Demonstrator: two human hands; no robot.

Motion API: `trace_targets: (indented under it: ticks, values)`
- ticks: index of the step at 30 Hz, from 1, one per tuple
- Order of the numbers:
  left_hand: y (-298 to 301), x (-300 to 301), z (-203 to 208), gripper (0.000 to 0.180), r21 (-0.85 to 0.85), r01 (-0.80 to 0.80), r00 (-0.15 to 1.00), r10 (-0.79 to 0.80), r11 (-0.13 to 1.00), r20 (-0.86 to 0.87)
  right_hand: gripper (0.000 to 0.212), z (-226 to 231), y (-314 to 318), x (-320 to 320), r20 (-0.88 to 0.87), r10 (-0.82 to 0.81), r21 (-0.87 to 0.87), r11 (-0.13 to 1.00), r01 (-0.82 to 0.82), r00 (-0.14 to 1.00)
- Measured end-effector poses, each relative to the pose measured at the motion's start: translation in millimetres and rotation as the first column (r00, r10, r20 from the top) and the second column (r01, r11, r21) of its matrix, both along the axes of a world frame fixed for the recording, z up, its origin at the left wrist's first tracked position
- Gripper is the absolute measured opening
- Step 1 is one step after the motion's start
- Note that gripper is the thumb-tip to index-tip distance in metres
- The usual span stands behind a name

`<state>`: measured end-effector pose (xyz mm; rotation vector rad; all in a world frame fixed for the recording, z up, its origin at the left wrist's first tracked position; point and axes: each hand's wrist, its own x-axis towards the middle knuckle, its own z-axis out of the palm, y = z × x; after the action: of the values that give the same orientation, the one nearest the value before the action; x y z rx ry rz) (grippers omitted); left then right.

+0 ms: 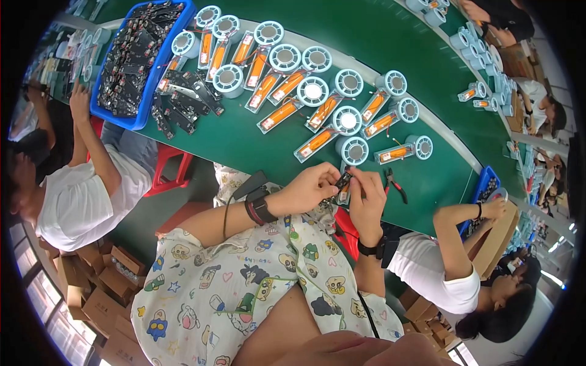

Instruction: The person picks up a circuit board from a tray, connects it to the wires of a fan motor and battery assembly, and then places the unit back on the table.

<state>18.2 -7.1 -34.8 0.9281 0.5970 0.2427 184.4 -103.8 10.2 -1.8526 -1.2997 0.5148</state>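
My left hand (pixel 314 188) and my right hand (pixel 367 200) meet at the table's near edge, fingers closed. Between their fingertips is a small dark circuit-board-like piece (pixel 343 180), pinched from both sides. Just below it, partly hidden by my fingers, lies the handle of a light-blue unit (pixel 345 195) with a round slotted head (pixel 352 150). Several similar units stand and lie beyond my hands, each with an orange cell (pixel 317 141) in an open handle shell. Red-handled pliers (pixel 395 185) lie to the right of my right hand.
A blue tray (pixel 137 119) full of dark board pieces stands at the far left, with a loose pile (pixel 186 100) beside it. The green table (pixel 235 143) has a pale rail along its far side. Co-workers sit on both sides; another blue tray (pixel 486 183) is at the right.
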Motion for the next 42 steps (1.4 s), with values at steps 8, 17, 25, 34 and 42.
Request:
trace_targets:
  ticks: [8,17,25,34,42]
  values:
    - [15,-9,-8,0.023,0.033,0.037,0.999,-0.037,0.999,0.021,0.025,4,10,2,-0.075,0.089,-0.159,0.982,-0.1,0.993]
    - [3,5,-9,0.024,-0.156,0.043,0.996,-0.029,0.987,0.088,0.031,-6,-11,15,-0.12,0.116,-0.282,0.948,-0.146,0.986]
    - [-3,13,-6,0.021,-0.276,-0.078,0.993,0.099,0.958,0.064,0.025,-37,-15,-1,0.235,0.097,0.019,0.994,-0.105,0.967]
    - [-11,26,-7,0.023,-0.034,-0.166,0.986,0.167,0.985,0.003,0.022,-47,-18,12,-0.075,-0.145,-0.04,0.989,0.142,0.987]
    - [-15,32,16,0.031,0.101,-0.137,0.982,0.148,0.985,-0.113,0.023,-61,-19,19,-0.281,-0.251,-0.074,0.968,0.24,0.926]
